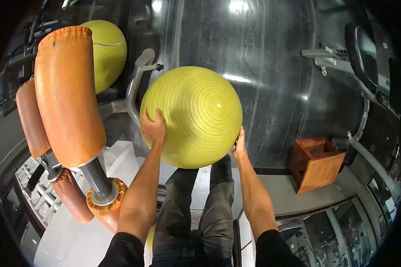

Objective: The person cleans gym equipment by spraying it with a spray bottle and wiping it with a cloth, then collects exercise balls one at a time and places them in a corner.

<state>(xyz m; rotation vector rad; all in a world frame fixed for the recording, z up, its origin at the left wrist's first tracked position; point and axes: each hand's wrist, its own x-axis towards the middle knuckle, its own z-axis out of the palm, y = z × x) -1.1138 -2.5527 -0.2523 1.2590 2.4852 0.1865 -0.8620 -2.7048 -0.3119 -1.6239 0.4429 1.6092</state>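
A large yellow-green exercise ball (pixel 196 118) with ringed grooves is held in front of my legs, between my two hands. My left hand (pixel 154 126) presses on the ball's left side, thumb and fingers spread over its surface. On the lower right side of the ball is my right hand (pixel 240 143), its fingers partly hidden behind the ball's edge. The ball hides part of the floor and my knees.
Orange padded rollers (pixel 69 93) on a metal machine stand close on the left. Behind them sits a second yellow-green ball (pixel 107 55). A metal frame (pixel 133 86) adjoins the held ball. A wooden box (pixel 318 164) and gym equipment (pixel 361 55) are at right.
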